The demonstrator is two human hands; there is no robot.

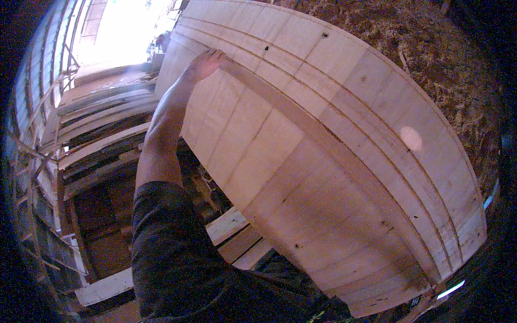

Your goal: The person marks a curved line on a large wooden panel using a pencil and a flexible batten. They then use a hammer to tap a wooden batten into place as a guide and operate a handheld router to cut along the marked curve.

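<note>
A wide pale wooden panel (269, 145), made of several joined boards, leans in front of me with its long thick edge facing up. My left hand (207, 63) is closed over the far end of that edge, its fingers curled across the top. The left arm, in a dark sleeve, reaches up along the panel's left side. Beyond the edge lies another large wooden panel (377, 107) with long dark grooves and a few knot holes. At the near lower right corner, a dim skin-toned shape may be my right hand; its fingers cannot be made out.
Stacked planks and wooden slats (102, 126) lie to the left, beside a wall of corrugated sheets (37, 91). Brown sawdust or earth (431, 48) covers the ground at the upper right. Bright daylight comes in at the upper left. More boards (237, 237) lie below the leaning panel.
</note>
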